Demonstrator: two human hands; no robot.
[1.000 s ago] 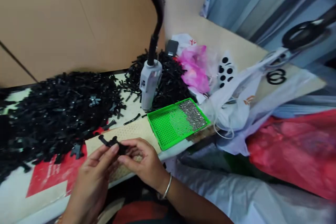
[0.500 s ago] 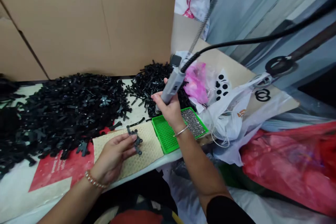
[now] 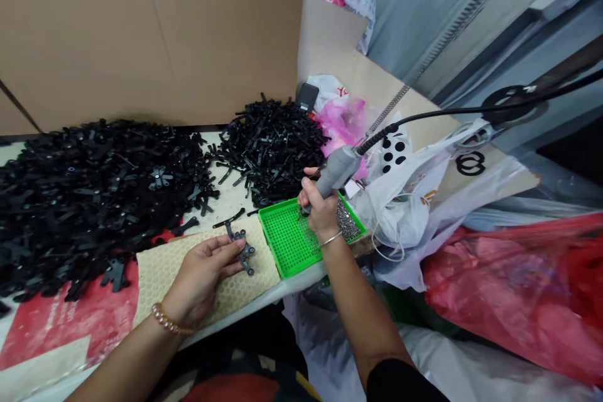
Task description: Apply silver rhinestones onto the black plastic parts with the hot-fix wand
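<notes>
— Head view: what is changing here compared with half a second back?

— The right hand [image 3: 319, 210] is bringing the grey electric screwdriver [image 3: 332, 171] down. A moment ago its tip was hanging above the far edge of the green screw tray [image 3: 287, 245]; now the tip is dipping into the tray's perforated floor, just beside the heap of small silver screws [image 3: 347, 220]. A second ago the tool was hanging free with both hands on the part.

— And what does that mean for the work in hand?

— By my reading, the driver is picking up a screw, so the fastening itself is not yet starting.

— How are the fingers sitting?

— The right fingers are wrapping fully round the driver's barrel. The left hand [image 3: 200, 273] is pinching the black plastic part [image 3: 241, 250] between thumb and fingertips, pressing it against the beige honeycomb mat [image 3: 160, 267]; it is staying where it was half a second ago.

— Which way is the part pointing?

— Its long axis is running from upper left to lower right across the mat, one end towards the loose black pieces [image 3: 94, 182], the other towards the table's near edge. The driver is slanting too, tip down-left, black cable [image 3: 471, 110] trailing up-right.

— Anything else nearby?

— A second black pile [image 3: 271, 141] behind the tray, a pink bag [image 3: 346, 125], and cardboard [image 3: 164, 31] behind.
</notes>
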